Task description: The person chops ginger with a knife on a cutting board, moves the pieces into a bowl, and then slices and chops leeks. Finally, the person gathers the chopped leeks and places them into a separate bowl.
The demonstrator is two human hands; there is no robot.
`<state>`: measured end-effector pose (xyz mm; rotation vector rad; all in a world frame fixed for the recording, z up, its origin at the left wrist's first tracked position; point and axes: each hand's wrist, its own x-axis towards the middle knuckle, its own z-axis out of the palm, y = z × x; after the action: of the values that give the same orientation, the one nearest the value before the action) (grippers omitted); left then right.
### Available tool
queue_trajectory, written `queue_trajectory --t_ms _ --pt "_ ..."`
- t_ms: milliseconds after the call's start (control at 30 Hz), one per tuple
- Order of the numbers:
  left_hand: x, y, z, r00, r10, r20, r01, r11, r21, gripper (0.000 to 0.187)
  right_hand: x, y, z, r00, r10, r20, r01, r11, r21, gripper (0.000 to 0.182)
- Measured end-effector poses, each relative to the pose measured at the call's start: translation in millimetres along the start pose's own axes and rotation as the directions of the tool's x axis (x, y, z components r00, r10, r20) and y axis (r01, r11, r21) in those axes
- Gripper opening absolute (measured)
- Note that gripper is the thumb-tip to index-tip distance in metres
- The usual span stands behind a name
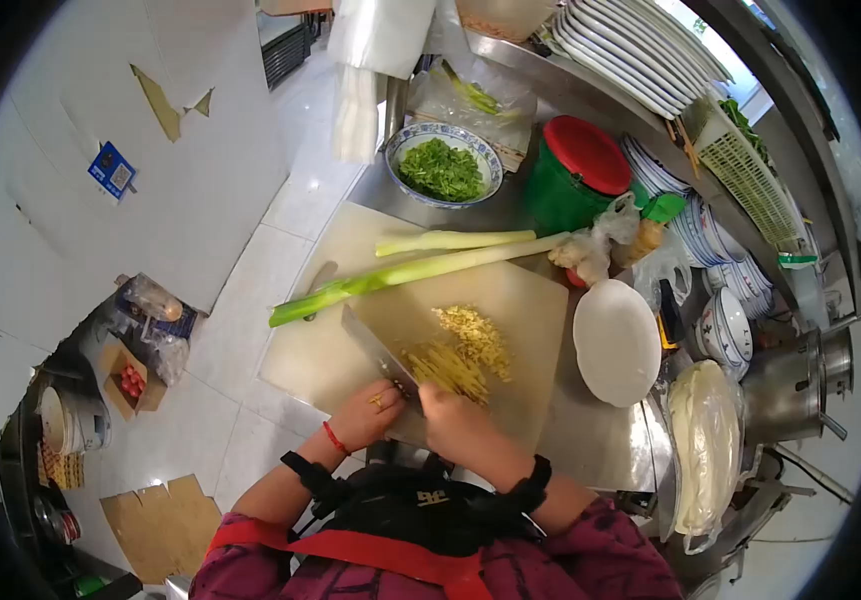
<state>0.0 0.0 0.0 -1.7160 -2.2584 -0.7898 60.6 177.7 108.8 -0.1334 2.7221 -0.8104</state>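
My right hand (458,424) is closed round the handle of a cleaver (378,347), whose blade points away to the upper left over the cutting board (525,290). My left hand (367,411) rests at the board's near edge, beside the blade, with fingers curled; whatever lies under them is hidden. Right of the blade is a pile of thin yellow strips (453,372), which look like ginger. Finely chopped yellow bits (477,335) lie just beyond it. Two scallion stalks, one long and green-ended (350,290) and one short and pale (450,240), lie across the far side.
A patterned bowl (397,182) of chopped greens stands beyond the board, near a green bucket with a red lid (585,155). A white oval dish (618,345) sits on the right. Stacked plates (630,55), bowls (722,330) and a steel pot (785,385) crowd the right side.
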Motion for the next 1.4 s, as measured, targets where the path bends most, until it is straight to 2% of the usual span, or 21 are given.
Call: queue_trajectory --t_ms 67,100,200,300,333,367,400,433,467,500,567,600,633,700,833,900,1067,1167,1300,1367,1400 --pt "0 3 -6 0.997 -0.047 0.058 0.053 0.992 -0.112 0.042 1 -2 1 0.986 -0.131 -0.100 0.132 0.991 0.004 0.018" --pt "4 0 -14 0.997 -0.026 0.079 0.032 0.996 -0.079 0.042 -1 -6 -4 0.980 -0.146 -0.138 0.150 0.988 0.021 0.018" --pt "1 4 -13 0.998 -0.054 -0.029 0.051 0.995 -0.091 0.033 -10 -8 -8 0.985 -0.137 -0.107 0.136 0.991 -0.017 0.017" --pt "-9 5 -38 0.944 -0.234 -0.231 0.230 0.972 -0.045 0.015 -8 4 5 0.989 -0.080 -0.128 0.091 0.992 0.085 0.021" --pt "-8 3 -56 0.912 -0.307 -0.272 0.317 0.948 -0.006 0.011 -14 11 0 0.974 -0.145 -0.177 0.154 0.987 0.038 0.023" --pt "-9 -2 -80 0.866 -0.348 -0.359 0.323 0.937 -0.129 0.010 -20 19 -5 0.952 -0.214 -0.218 0.216 0.976 -0.015 0.025" --pt "0 -1 -113 0.793 -0.409 -0.451 0.441 0.897 -0.038 0.012 -29 29 -8 0.912 -0.272 -0.309 0.257 0.962 -0.088 0.020" --pt "3 -5 -142 0.720 -0.499 -0.483 0.538 0.840 -0.068 0.015 -36 30 -25 0.907 -0.277 -0.316 0.262 0.961 -0.090 0.020" --pt "6 -7 -161 0.634 -0.582 -0.509 0.626 0.773 -0.105 0.019 -46 25 -49 0.861 -0.392 -0.324 0.315 0.912 -0.264 0.015" --pt "17 -10 -172 0.636 -0.576 -0.513 0.622 0.776 -0.100 0.019 -54 24 -63 0.808 -0.501 -0.310 0.351 0.832 -0.430 0.010" --pt "35 -12 -186 0.883 -0.417 -0.214 0.425 0.905 -0.010 0.032 -59 36 -62 0.822 -0.480 -0.306 0.295 0.819 -0.493 0.007" --pt "46 -5 -176 0.934 -0.350 -0.070 0.341 0.933 -0.119 0.037 -59 45 -57 0.805 -0.496 -0.324 0.265 0.791 -0.551 0.007" --pt "60 6 -157 0.964 -0.257 0.067 0.266 0.935 -0.236 0.042 -58 52 -52 0.788 -0.513 -0.342 0.232 0.761 -0.606 0.009" --pt "72 30 -117 0.930 -0.046 0.365 0.077 0.995 -0.070 0.044 -58 56 -38 0.760 -0.543 -0.357 0.252 0.753 -0.608 0.009" --pt "72 36 -61 0.879 0.105 0.464 -0.072 0.993 -0.088 0.047 -66 58 -26 0.688 -0.654 -0.315 0.359 0.684 -0.636 0.011" --pt "75 27 -46 0.835 0.028 0.549 0.011 0.998 -0.068 0.052 -68 60 -18 0.681 -0.665 -0.306 0.379 0.677 -0.631 0.012" --pt "94 7 -34 0.821 -0.013 0.571 -0.019 0.999 0.049 0.049 -93 69 -14 0.727 -0.632 -0.269 0.407 0.712 -0.572 0.011" --pt "111 -4 -33 0.899 -0.013 0.439 -0.007 0.999 0.042 0.039 -128 80 -23 0.787 -0.532 -0.313 0.326 0.788 -0.522 0.012" --pt "152 -4 -15 0.881 -0.049 0.470 0.090 0.994 -0.065 0.028 -173 100 -31 0.859 -0.335 -0.387 0.139 0.880 -0.454 0.011" --pt "166 -2 4 0.832 0.038 0.554 -0.101 0.991 0.084 0.017 -193 115 -27 0.857 -0.278 -0.434 0.061 0.890 -0.451 0.011" --pt "169 -4 8 0.834 0.034 0.551 -0.097 0.992 0.086 0.017 -197 117 -27 0.844 -0.183 -0.504 -0.046 0.912 -0.408 0.011"
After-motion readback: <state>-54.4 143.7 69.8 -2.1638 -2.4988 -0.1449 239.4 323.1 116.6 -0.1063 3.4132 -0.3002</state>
